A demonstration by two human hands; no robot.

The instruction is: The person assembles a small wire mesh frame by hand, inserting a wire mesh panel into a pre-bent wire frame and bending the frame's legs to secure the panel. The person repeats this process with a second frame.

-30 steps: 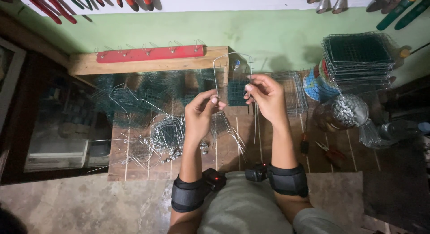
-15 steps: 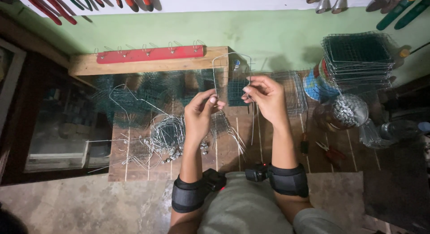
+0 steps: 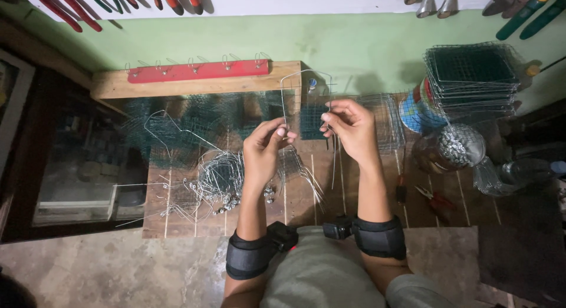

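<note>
Right now your left hand (image 3: 263, 147) and right hand (image 3: 348, 128) pinch the wire loop (image 3: 304, 84) by its ends; it looks light and springy, so grip near the bends.

We hold a thin, bare metal wire frame (image 3: 306, 95) bent into a tall, narrow loop with a rounded, squared-off top. It stands upright above the wooden table (image 3: 365, 196), raised clear of it. Its two lower ends come down to our fingertips, one at our left hand (image 3: 266, 148), one at our right hand (image 3: 352, 131), the legs roughly parallel.
</note>
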